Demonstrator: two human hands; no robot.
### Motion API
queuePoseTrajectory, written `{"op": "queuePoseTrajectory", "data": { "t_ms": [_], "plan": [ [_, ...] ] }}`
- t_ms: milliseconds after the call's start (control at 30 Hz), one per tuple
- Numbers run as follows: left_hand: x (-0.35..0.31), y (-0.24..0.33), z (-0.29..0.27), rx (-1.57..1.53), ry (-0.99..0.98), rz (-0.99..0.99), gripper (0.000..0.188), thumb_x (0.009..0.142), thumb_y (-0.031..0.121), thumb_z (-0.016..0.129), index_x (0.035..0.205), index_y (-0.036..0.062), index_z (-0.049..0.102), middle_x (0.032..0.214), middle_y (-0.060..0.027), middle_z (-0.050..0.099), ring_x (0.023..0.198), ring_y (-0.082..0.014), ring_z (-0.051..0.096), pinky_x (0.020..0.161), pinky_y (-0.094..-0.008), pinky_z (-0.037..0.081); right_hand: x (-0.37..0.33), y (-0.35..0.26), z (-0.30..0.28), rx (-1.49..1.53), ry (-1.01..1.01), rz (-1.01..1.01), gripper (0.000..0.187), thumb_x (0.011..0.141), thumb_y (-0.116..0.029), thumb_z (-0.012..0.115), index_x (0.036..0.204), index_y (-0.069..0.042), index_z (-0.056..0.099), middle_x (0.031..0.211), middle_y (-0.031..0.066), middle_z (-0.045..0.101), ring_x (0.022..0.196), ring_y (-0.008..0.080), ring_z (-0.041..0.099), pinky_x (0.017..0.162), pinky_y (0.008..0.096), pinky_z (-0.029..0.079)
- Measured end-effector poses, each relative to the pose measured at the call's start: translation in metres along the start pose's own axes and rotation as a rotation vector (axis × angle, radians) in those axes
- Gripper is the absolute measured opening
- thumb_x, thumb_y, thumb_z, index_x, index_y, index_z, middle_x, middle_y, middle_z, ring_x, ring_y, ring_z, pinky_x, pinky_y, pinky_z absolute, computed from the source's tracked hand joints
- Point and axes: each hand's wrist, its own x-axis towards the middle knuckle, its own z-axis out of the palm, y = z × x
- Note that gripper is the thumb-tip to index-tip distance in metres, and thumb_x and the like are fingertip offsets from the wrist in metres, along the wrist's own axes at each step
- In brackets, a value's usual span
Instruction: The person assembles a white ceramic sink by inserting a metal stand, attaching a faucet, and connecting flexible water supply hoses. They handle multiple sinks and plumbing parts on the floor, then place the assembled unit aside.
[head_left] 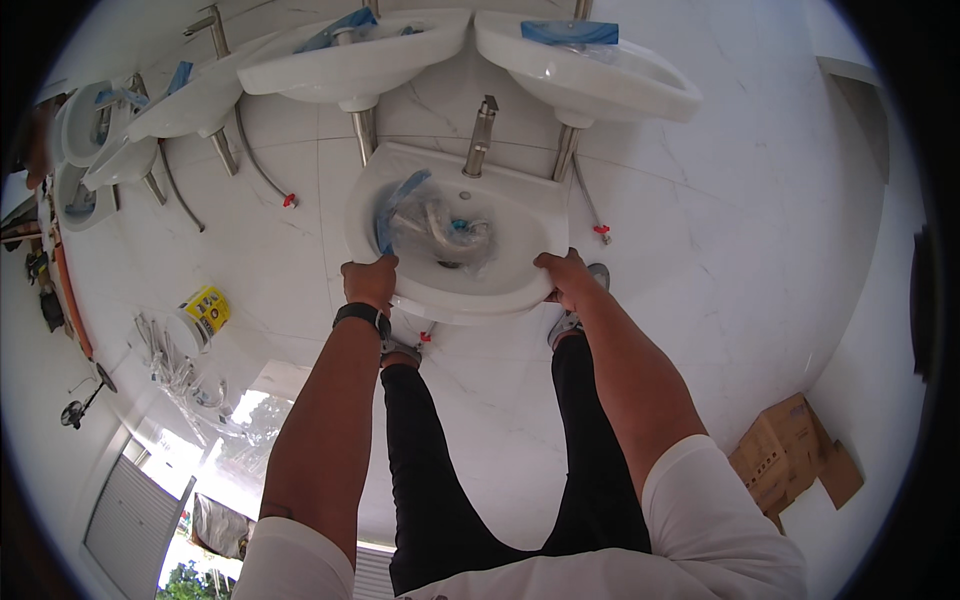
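A white washbasin (525, 225) is in front of me, its front edge toward my body. My left hand (372, 283) closes on its front left rim, thumb on top and fingers curled beneath. On the front right rim, my right hand (570, 280) grips in the same way. A metal faucet (480, 140) stands at the basin's back edge. Inside the bowl lies a clear plastic bag (415, 226) with a pale curved pipe (440, 224) and a blue strip (390, 212). The underside of the basin is hidden.
Two wall-side washbasins (415, 55) (590, 85) stand just beyond, with more along the left. Hoses with red valves (290, 201) (601, 231) hang nearby. A yellow-and-white bucket (203, 312) and plastic wrapping (170, 365) sit left; a cardboard box (785, 450) lies right.
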Motion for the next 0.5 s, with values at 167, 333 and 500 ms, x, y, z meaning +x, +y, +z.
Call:
{"op": "queuePoseTrajectory", "data": {
  "t_ms": [167, 333, 500],
  "plan": [
    [-0.007, 0.001, -0.003, -0.011, -0.074, 0.024, 0.084, 0.081, 0.031, 0.076, 0.138, -0.0141, 0.033, 0.122, -0.0292, 0.061, 0.097, -0.0375, 0.069, 0.074, -0.0443, 0.059, 0.005, 0.004, -0.003, 0.03, -0.021, 0.001, 0.071, 0.087, -0.018, 0.075, 0.144, -0.005, 0.035, 0.136, 0.0204, 0.056, 0.115, 0.0373, 0.065, 0.089, 0.0556, 0.059],
    [-0.016, 0.002, -0.009, -0.016, -0.114, 0.073, 0.094, 0.084, 0.041, 0.075, 0.143, -0.0128, 0.027, 0.124, -0.0307, 0.06, 0.098, -0.0371, 0.07, 0.073, -0.0432, 0.059, 0.012, 0.01, -0.003, 0.069, -0.023, -0.031, 0.07, 0.09, -0.023, 0.074, 0.145, -0.004, 0.035, 0.136, 0.0198, 0.056, 0.116, 0.0372, 0.065, 0.089, 0.0544, 0.059],
    [-0.047, -0.015, -0.028, -0.385, -0.396, 0.091, 0.081, 0.095, 0.042, 0.068, 0.15, -0.0042, 0.03, 0.135, -0.0232, 0.054, 0.106, -0.0336, 0.067, 0.087, -0.0462, 0.058, -0.013, 0.012, 0.004, 0.082, 0.053, -0.07, 0.073, 0.093, -0.032, 0.073, 0.149, -0.003, 0.035, 0.136, 0.0207, 0.056, 0.114, 0.0361, 0.065, 0.088, 0.0535, 0.06]
  ]
}}
